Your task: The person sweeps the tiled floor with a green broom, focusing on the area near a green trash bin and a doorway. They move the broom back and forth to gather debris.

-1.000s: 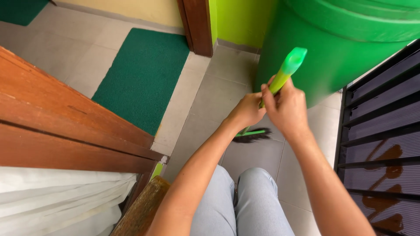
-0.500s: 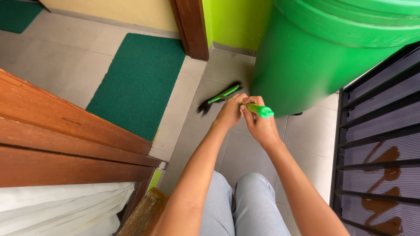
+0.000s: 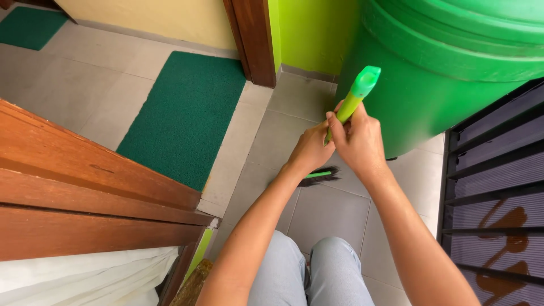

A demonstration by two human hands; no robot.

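Gripping broom handle (image 3: 356, 97) (beside green barrel (image 3: 442, 73))

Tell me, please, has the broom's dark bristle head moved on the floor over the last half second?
Yes. The bristle head swung back toward the person: it lay beyond the hands near the green mat, and now sits below the left hand.

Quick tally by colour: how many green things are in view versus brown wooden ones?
Green: 4 – broom, big barrel, near mat, far mat
Brown wood: 2 – door frame post, slatted furniture
Total: 6
Both hands, left hand and right hand, grip the broom.
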